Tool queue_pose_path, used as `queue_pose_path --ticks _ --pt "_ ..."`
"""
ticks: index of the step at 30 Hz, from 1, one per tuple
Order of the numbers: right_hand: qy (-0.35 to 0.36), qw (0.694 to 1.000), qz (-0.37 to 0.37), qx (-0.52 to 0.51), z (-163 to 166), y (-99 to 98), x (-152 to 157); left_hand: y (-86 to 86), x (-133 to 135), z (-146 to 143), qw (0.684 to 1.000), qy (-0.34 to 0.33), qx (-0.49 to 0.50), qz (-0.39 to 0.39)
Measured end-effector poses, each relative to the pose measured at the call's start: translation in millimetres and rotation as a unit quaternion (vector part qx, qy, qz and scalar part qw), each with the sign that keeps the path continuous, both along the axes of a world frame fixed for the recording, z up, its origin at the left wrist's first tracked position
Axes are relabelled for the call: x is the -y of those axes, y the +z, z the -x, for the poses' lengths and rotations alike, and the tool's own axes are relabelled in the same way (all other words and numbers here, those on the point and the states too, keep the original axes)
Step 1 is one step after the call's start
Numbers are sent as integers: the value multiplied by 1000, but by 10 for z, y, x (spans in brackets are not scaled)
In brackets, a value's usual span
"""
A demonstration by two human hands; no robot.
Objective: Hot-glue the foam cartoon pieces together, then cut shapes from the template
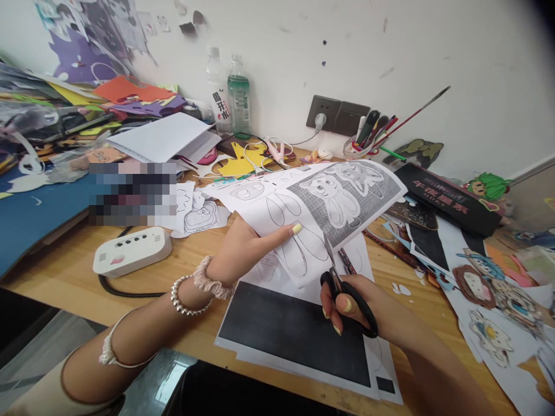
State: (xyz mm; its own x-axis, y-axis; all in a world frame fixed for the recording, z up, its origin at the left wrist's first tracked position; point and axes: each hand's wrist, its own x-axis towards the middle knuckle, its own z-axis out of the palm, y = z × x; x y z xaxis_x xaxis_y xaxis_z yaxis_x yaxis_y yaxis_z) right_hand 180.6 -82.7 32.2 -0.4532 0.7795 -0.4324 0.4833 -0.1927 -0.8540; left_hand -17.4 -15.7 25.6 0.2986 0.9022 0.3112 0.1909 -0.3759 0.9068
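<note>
My left hand (249, 245) pinches a printed paper sheet (321, 208) with cartoon animal drawings, thumb on top, and holds it lifted over the wooden desk (69, 277). My right hand (347, 303) grips black-handled scissors (342, 283), fingers through the loops. The blades point up into the sheet's lower edge. Under both hands lies a sheet with a large black rectangle (295, 329).
A white box with buttons (132, 249) and its black cable sit at the left. Two bottles (229, 95) stand against the wall, near a socket (323, 112) and a pen holder (368, 138). Cut-out paper characters (489, 300) cover the right side, foam sheets (130, 95) the far left.
</note>
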Motion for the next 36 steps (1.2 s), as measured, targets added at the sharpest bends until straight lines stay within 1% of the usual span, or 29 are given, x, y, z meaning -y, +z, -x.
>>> queue_pose_path --ticks 8,26,36 --pt "2 1000 -11 3 1 5 4 -7 -5 -5 1000 -10 10 3" --pt "8 1000 -17 5 -5 -18 -3 -25 -17 1 1000 2 -18 -5" --pt "7 1000 -17 4 -4 -4 3 -27 -16 7 1000 -6 -20 -8"
